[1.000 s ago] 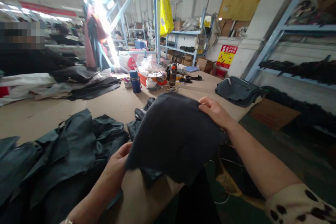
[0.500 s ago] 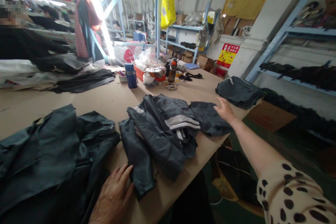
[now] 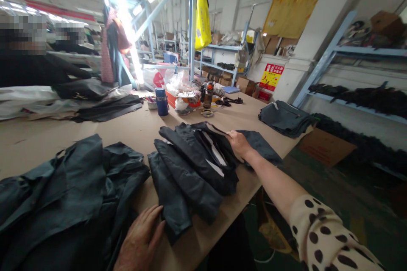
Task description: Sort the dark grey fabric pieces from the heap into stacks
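A dark grey garment [image 3: 190,165] with light stripes lies crumpled on the brown table [image 3: 133,127] in front of me. My right hand [image 3: 239,145] rests on its far right part, fingers curled round a fold of the cloth. My left hand [image 3: 141,239] lies flat on the table's near edge, fingers stretched out and touching the garment's near end. A big heap of dark cloth [image 3: 63,194] lies to the left of it.
A folded stack of dark garments [image 3: 284,117] sits at the table's right edge. At the far end stand a blue cup [image 3: 162,101], a bottle [image 3: 208,94] and bagged clutter. Blue shelving lines the right wall. Other people work at the far left.
The garment, held up in both hands a second ago, now lies on the table. My right hand has come in from the garment's right end onto its middle fold.
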`<action>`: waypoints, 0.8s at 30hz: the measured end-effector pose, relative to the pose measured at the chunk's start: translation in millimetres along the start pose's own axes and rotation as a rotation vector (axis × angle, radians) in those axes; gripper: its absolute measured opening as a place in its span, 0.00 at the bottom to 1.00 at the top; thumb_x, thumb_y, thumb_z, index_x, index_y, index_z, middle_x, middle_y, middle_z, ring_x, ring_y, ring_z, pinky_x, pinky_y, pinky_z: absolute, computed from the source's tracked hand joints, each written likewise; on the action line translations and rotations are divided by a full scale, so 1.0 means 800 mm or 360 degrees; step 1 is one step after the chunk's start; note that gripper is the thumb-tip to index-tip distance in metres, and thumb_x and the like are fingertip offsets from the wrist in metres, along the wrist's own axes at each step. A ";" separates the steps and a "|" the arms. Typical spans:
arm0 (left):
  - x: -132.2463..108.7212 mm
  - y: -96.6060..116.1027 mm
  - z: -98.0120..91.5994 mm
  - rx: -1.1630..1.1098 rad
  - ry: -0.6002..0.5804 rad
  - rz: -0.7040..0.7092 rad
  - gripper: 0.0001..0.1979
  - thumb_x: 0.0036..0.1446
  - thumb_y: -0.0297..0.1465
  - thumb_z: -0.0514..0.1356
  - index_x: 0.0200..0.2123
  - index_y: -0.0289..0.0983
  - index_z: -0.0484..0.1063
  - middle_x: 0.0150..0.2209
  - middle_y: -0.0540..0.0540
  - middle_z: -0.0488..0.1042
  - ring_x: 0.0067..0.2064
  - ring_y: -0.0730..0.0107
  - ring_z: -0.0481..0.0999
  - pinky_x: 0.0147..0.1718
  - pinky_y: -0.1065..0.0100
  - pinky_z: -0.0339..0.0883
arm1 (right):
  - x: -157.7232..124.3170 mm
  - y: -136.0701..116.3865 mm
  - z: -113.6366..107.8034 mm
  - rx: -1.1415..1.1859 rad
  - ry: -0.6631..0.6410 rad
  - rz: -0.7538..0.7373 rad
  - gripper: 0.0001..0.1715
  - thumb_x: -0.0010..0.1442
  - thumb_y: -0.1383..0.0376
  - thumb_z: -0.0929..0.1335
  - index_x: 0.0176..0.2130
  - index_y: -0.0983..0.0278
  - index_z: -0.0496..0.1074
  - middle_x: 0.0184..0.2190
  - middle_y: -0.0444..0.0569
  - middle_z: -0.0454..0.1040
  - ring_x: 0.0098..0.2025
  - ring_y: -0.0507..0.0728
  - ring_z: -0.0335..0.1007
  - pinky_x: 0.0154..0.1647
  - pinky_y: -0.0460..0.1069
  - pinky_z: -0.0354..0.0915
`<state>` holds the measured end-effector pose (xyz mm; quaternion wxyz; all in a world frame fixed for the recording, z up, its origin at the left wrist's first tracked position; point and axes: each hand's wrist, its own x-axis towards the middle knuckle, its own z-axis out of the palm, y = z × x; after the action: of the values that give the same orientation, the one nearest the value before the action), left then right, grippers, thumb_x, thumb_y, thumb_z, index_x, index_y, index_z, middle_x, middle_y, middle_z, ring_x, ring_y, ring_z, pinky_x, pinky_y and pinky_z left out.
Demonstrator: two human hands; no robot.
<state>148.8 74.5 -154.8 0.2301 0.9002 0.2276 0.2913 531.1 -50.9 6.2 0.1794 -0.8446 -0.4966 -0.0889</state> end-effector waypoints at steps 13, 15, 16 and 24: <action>0.106 0.186 -0.082 -0.2304 0.0211 -0.1049 0.21 0.53 0.35 0.64 0.49 0.34 0.66 0.45 0.42 0.73 0.43 0.67 0.75 0.38 0.73 0.71 | -0.097 -0.232 0.003 0.0945 -0.0027 -0.0403 0.05 0.54 0.65 0.70 0.31 0.65 0.72 0.29 0.43 0.71 0.32 0.51 0.66 0.33 0.45 0.57; 0.100 0.190 -0.084 -0.2387 0.0283 -0.1237 0.15 0.58 0.30 0.60 0.48 0.33 0.66 0.45 0.41 0.73 0.44 0.67 0.75 0.36 0.74 0.70 | -0.114 -0.250 0.023 0.1218 -0.0167 -0.0366 0.04 0.54 0.67 0.69 0.33 0.65 0.73 0.30 0.44 0.73 0.33 0.51 0.67 0.35 0.45 0.59; 0.094 0.189 -0.086 -0.2367 0.0310 -0.1327 0.13 0.60 0.30 0.58 0.48 0.33 0.66 0.45 0.40 0.73 0.43 0.67 0.75 0.35 0.74 0.71 | -0.118 -0.254 0.031 0.1354 -0.0240 -0.0315 0.05 0.54 0.67 0.68 0.34 0.65 0.74 0.30 0.44 0.73 0.33 0.51 0.67 0.35 0.45 0.60; 0.077 0.167 -0.112 -0.2551 0.0163 -0.1263 0.11 0.61 0.29 0.57 0.45 0.31 0.71 0.40 0.40 0.75 0.38 0.68 0.76 0.37 0.71 0.72 | -0.101 -0.228 0.005 0.2028 -0.0934 -0.0152 0.17 0.50 0.67 0.70 0.42 0.64 0.70 0.34 0.42 0.73 0.36 0.52 0.69 0.40 0.47 0.66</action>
<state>173.8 27.9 8.9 0.8632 0.3103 0.2603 0.3016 332.5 -33.8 15.2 0.4937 -0.5414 -0.5164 0.4433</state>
